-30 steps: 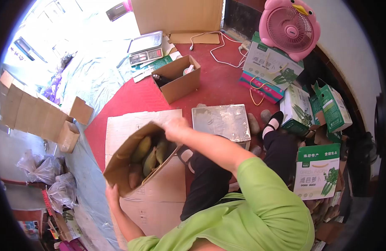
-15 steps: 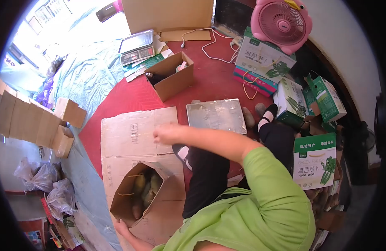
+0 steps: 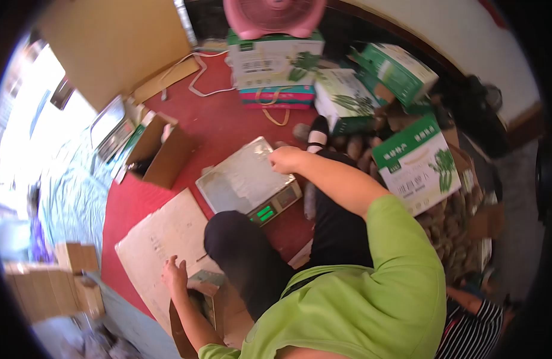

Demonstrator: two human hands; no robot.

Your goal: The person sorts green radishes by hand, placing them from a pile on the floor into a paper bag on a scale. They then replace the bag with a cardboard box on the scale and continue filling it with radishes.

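My right hand is at the far right edge of the flat metal platform of a digital scale. Its fingers are curled together, and anything in them is hidden. Green digits glow on the scale's near side, beside my bent knee. My left hand hovers with fingers spread over the open cardboard box, touching nothing I can see. That box stands on a flattened cardboard sheet; my forearm covers much of its opening, so its contents barely show.
Ahead left stands another open carton beside a second scale. A pink fan tops a printed box. Printed cartons and a pile of radishes lie to the right. Someone in a striped top is at lower right.
My view has swung right. My right hand went from above the cardboard sheet to the scale's edge. My left hand has let go of the box rim and risen, fingers spread.
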